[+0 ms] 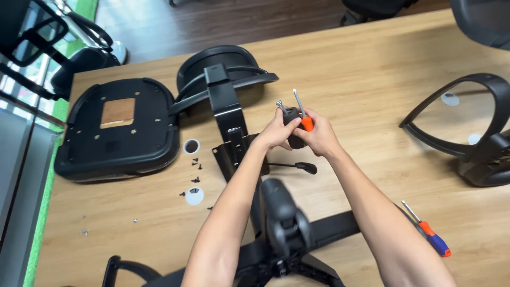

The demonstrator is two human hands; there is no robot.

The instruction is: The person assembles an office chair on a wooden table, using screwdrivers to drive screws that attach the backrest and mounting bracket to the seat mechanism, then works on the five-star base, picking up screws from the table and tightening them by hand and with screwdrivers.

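We look down from a head-worn camera at a light wooden table (372,69) strewn with office chair parts. Our two bare hands meet just above the middle of the table. Our left hand (276,133) is curled closed around a small black chair caster (292,119), whose metal stem (280,106) sticks up past the fingers. Our right hand (319,137) is closed in a grip on an orange-handled screwdriver (304,119), its metal shaft pointing up and away beside the caster's stem. The two hands touch, with the caster held between them above the table.

Directly below our forearms lies the black star-shaped chair base (297,239), with one caster (284,212) on it facing us. Just under our hands sits a black tilt mechanism (234,154) with a lever (297,167) pointing right. Behind it a black backrest frame (226,72) lies flat, and to its left the upturned seat pan (119,130) shows a plywood patch on its underside. Small dark screws (196,165) and two round white washers (193,195) lie scattered between the seat pan and the mechanism. A second screwdriver (429,233), with an orange and blue handle, rests on the table well to the right of our right forearm. A black armrest loop (473,127) lies at the far right edge.
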